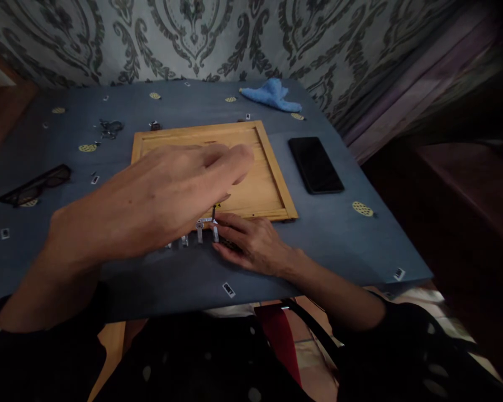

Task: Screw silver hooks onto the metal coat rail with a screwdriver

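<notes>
My left hand (163,195) reaches over the wooden framed board (272,167), its fingers curled round a screwdriver (214,212). Only the dark shaft and a bit of yellow and black show below the fingers; the rest is hidden by the hand. The tip meets a shiny metal hook rail (207,221) at the board's near edge. Several small hooks hang from this rail towards me. My right hand (260,243) is closed at the rail's right end, with fingertips against it and the board's edge.
A black phone (316,165) lies right of the board, and a blue cloth (272,95) behind it. On the left are dark glasses (37,184) and a small pile of metal pieces (110,128). A patterned curtain (193,39) hangs along the table's (360,245) far edge.
</notes>
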### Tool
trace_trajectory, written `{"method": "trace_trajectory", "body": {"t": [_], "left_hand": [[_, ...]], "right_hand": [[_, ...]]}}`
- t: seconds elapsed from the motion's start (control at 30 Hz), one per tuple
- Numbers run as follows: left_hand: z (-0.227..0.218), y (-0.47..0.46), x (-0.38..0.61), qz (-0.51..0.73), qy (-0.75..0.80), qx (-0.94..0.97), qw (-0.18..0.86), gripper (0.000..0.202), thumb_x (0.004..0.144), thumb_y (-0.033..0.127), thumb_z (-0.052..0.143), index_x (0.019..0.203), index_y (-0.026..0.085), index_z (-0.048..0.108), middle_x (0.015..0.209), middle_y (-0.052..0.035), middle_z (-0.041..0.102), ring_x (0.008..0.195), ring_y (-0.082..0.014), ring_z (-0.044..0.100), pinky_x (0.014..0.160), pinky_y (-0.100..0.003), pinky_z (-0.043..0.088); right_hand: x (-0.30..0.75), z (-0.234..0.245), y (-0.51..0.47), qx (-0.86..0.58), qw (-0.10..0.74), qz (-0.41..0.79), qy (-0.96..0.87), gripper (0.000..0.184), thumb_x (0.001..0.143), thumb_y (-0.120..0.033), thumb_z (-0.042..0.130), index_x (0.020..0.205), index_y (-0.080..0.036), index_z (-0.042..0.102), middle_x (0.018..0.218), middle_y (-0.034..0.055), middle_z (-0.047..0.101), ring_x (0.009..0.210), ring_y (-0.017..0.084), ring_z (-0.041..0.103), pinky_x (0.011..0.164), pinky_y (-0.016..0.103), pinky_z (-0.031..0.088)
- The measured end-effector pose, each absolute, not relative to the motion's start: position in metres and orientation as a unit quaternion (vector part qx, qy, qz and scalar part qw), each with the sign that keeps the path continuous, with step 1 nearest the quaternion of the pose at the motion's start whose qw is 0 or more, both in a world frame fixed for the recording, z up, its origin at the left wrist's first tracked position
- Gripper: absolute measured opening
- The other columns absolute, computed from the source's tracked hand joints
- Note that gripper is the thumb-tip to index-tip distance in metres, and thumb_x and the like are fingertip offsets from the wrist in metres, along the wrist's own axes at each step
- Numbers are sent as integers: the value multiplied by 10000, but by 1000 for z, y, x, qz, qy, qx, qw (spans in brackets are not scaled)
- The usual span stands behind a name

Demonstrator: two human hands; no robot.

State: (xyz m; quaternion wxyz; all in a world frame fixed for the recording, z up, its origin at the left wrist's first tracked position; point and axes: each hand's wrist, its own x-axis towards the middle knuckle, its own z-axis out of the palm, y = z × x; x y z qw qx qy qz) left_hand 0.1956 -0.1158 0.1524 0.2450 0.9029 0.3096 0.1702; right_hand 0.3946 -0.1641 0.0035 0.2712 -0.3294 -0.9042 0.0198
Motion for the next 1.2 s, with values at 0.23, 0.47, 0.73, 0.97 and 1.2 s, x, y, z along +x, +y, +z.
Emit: {"method": "trace_trajectory", "body": {"t": [0.23,0.47,0.73,0.97,1.2], "left_hand": [[149,-113,192,148,278,939,139,174,969,265,450,803,216,432,689,-2,489,554,-134,372,517,-299,201],[149,-112,197,167,284,924,196,159,938,225,488,783,210,517,693,-5,522,565,-129,396,521,-295,225],[156,-111,194,114,292,934,172,180,959,303,436,897,205,574,772,-39,590,604,-156,450,553,-290,254],[160,-108,181,156,252,955,23,238,992,251,380,990,195,611,804,-9,580,610,-113,437,598,-272,262],[165,-106,171,136,269,953,-32,369,1007,427,307,1033,195,593,811,12,563,617,-67,468,646,-259,358]], "right_hand": [[396,0,-164,-331,269,31,-904,336,1023,-338,517,1248,-142,671,1257,149,707,864,206,742,616,289,561],[395,1,-164,-329,280,22,-902,338,1037,-350,495,1222,-133,676,1231,145,719,844,205,748,597,289,549],[395,3,-164,-325,285,16,-901,336,1035,-349,499,1205,-124,682,1224,145,722,835,208,747,571,287,533],[395,1,-165,-327,278,20,-903,348,1044,-347,473,1170,-114,699,1258,159,706,882,212,737,622,296,555],[396,0,-165,-333,268,34,-904,333,1036,-354,496,1189,-135,695,1284,155,694,928,211,733,667,291,571]]}}
